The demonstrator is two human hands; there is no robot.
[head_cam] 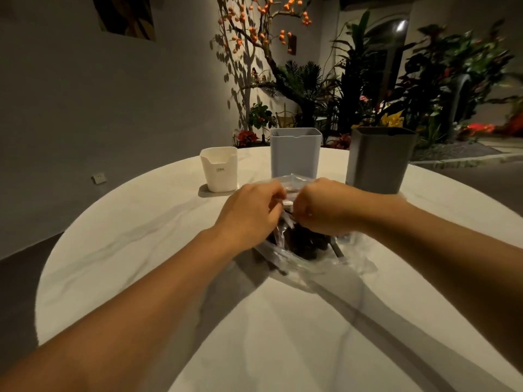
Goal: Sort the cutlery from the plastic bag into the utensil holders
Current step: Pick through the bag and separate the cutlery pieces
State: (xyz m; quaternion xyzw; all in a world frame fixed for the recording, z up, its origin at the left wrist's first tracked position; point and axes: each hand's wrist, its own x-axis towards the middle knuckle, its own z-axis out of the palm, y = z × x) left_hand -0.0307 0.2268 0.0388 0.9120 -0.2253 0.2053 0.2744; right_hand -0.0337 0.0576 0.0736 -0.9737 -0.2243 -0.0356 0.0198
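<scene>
At the table's centre, the clear plastic bag [300, 250] lies with dark cutlery [304, 241] bunched inside. The left hand [250, 212] and right hand [325, 207] both pinch its top film, fingers curled. The film looks thin, limp and slippery, so gripping close to the mouth seems wisest. The white holder [220, 168] stands at eleven o'clock, the pale grey holder [295, 152] at twelve, the dark holder [377, 159] at one.
</scene>
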